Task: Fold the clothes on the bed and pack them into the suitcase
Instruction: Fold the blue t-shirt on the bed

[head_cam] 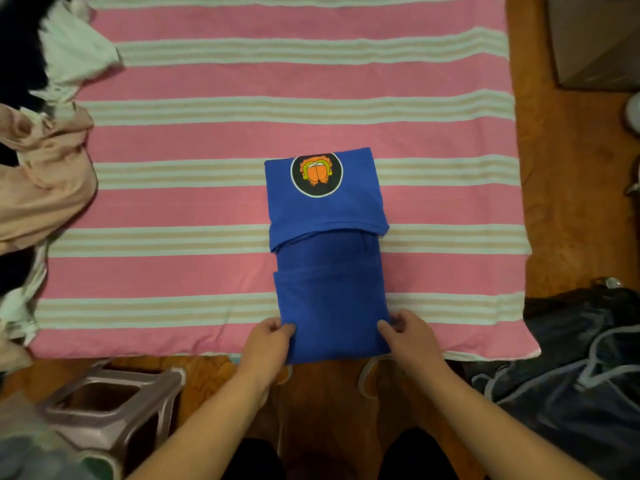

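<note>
Blue T-shirt (329,265) lies centre frame on pink striped bedspread (207,209), narrowed to long strip, far end turned back, cartoon print showing. Left hand (268,341) and right hand (408,336) each pinch near corner at lower edge of bed, grip clamped on cloth. Judged mid-fold: final fold toward print remains. Unfolded clothes pile (41,168) waits at left edge of frame. Suitcase not identifiable; dark bag (571,358) with pale cords at lower right, contents unseen. Plastic stool (114,410) lower left.
</note>
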The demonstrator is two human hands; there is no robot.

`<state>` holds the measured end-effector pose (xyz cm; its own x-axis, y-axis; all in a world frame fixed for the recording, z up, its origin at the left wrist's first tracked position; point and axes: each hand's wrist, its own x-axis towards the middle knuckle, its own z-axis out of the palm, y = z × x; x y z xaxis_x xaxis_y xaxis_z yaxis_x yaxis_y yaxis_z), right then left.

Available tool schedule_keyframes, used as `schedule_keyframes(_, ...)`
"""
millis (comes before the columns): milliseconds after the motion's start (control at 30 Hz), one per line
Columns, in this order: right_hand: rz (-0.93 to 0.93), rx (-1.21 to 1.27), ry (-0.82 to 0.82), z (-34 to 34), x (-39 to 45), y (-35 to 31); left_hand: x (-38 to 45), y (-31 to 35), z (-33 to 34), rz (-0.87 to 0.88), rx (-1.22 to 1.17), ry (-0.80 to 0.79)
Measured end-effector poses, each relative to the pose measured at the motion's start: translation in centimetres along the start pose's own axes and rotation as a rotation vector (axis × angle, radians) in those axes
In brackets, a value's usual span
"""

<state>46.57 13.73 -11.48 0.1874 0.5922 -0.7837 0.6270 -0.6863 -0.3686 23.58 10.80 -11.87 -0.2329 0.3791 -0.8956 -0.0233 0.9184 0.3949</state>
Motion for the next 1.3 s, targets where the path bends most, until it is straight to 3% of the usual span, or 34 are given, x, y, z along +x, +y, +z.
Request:
schedule_keyframes(200, -0.181, 0.085, 0.168, -0.3, 2.2, -4.4, 3.7, 4.3, 0.6, 0.158, -0.071, 0.123)
schedule_keyframes(333, -0.223, 0.075, 0.221, -0.3, 3.4, -5.4, 4.4, 4.7, 0.6, 0.24, 0.083, 0.168)
schedule_keyframes(433, -0.246, 0.009, 0.25, 0.0, 3.3, -4.5, 3.8, 4.5, 0.1, 0.288, 0.307, 0.304)
schedule_keyframes(500, -0.411, -0.147, 0.355, -0.1, 3.2, -3.9, 2.4, 3.6, -0.1, 0.581, 0.676, 0.423)
schedule_keyframes(533, -0.582, -0.272, 0.398, -0.1, 3.0, -3.5, 1.7, 2.7, -0.2, 0.796, 0.839, 0.424)
schedule_keyframes(600, -1.002, -0.526, 0.426, 0.0, 2.4, -2.0, 0.3, 0.4, -0.1, 1.156, 1.116, 0.218)
schedule_keyframes(667, -1.275, -0.779, 0.296, 0.1, 1.6, 0.6, 0.4, -2.3, -0.2, 1.217, 1.401, -0.055)
schedule_keyframes(767, -1.157, -1.174, -0.027, -0.7, 1.9, 3.8, 1.6, -3.7, -0.1, 1.081, 1.709, -0.182)
schedule_keyframes(833, -1.047, -1.257, -0.059, -1.0, 3.0, 3.7, 2.5, -3.7, 0.4, 0.991, 1.806, -0.181)
schedule_keyframes(900, -1.073, -1.238, -0.013, -0.8, 4.1, 3.1, 3.0, -3.3, 0.8, 1.039, 1.764, -0.126)
schedule_keyframes(1000, -1.131, -1.152, -0.03, -1.4, 3.4, 2.2, 2.1, -2.5, 0.4, 1.081, 1.613, -0.249)
schedule_keyframes(1067, -1.085, -1.09, -0.161, -2.7, 1.5, 0.9, 1.0, -1.5, -0.7, 1.083, 1.399, -0.311)
schedule_keyframes(1167, -0.803, -0.874, -0.404, -5.9, -0.7, -2.7, -1.3, 2.6, -2.9, 0.719, 0.978, -0.403)
schedule_keyframes(1200, -0.732, -0.741, -0.413, -6.7, -1.0, -4.0, -1.9, 4.4, -3.6, 0.624, 0.846, -0.398)
schedule_keyframes(1300, -0.674, -0.317, -0.164, -8.0, 0.8, -8.2, -1.4, 10.2, -4.2, 0.565, 0.577, -0.175)
